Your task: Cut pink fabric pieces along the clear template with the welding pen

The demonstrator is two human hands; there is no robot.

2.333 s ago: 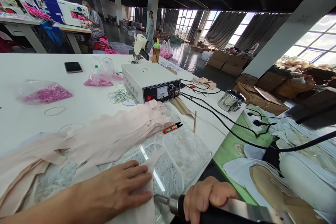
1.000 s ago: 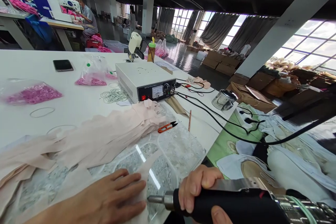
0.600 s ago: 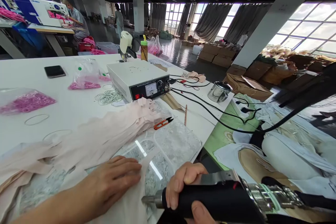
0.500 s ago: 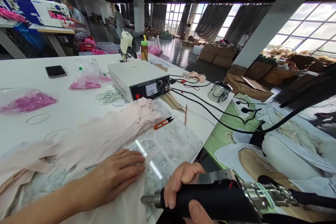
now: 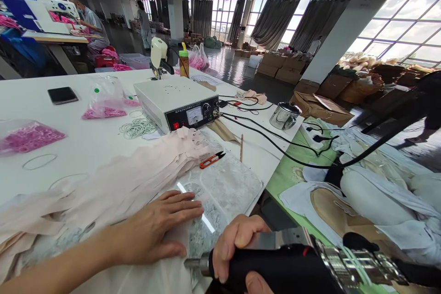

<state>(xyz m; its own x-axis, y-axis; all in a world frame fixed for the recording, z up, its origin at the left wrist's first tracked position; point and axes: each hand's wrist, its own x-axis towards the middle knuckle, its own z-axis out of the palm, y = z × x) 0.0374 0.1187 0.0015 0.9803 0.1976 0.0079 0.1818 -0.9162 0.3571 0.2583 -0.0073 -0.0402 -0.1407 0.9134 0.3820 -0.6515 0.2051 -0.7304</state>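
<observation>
My left hand (image 5: 156, 227) lies flat, fingers stretched out, pressing a pale pink fabric strip (image 5: 161, 275) onto the clear plate (image 5: 229, 183) at the table's near edge. My right hand (image 5: 237, 248) is wrapped round the black handle of a hand-held welding tool (image 5: 285, 268). The tool's metal tip (image 5: 193, 264) points left, close to my left hand's thumb side. A thick black cable (image 5: 375, 144) runs from the tool's rear up to the right. A pile of pink fabric strips (image 5: 138, 174) lies just beyond my left hand.
A white control box (image 5: 175, 101) with dial and knobs stands mid-table, black leads (image 5: 262, 135) running from it. Orange snips (image 5: 211, 159), a wooden stick (image 5: 241, 147), white rings (image 5: 138, 127), bags of pink rings (image 5: 29, 135), a phone (image 5: 62, 95) and a steel pot (image 5: 284, 115) lie around. People work at the far left.
My left hand has slid slightly forward and right over the fabric. The tool in my right hand stays near the plate's edge. The view has shifted a little to the right.
</observation>
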